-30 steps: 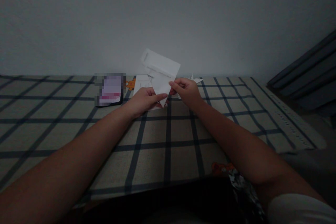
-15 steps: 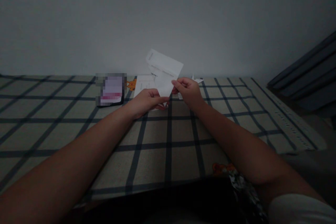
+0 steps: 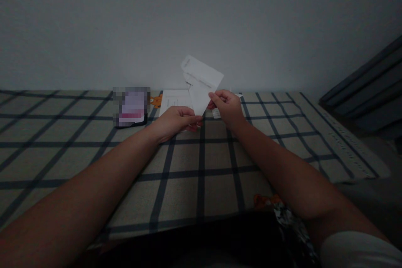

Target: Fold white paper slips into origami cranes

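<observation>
I hold a folded white sheet of paper (image 3: 201, 81) with faint printed lines, raised above a checked cloth. My left hand (image 3: 176, 120) pinches its lower tip between thumb and fingers. My right hand (image 3: 226, 106) grips its right edge. The sheet tilts up towards the wall, its upper corner pointing left. Under my hands another white printed sheet (image 3: 174, 99) lies flat on the cloth.
A beige cloth with dark blue checks (image 3: 194, 163) covers the surface up to a pale wall. A dark phone with a lit screen (image 3: 131, 106) lies at the left, an orange figure (image 3: 156, 100) beside it. A small folded white paper shape (image 3: 238, 96) sits behind my right hand.
The held sheet has swung to the right and risen a little. My right hand has lifted and moved slightly right with it. My left hand has stayed almost in place.
</observation>
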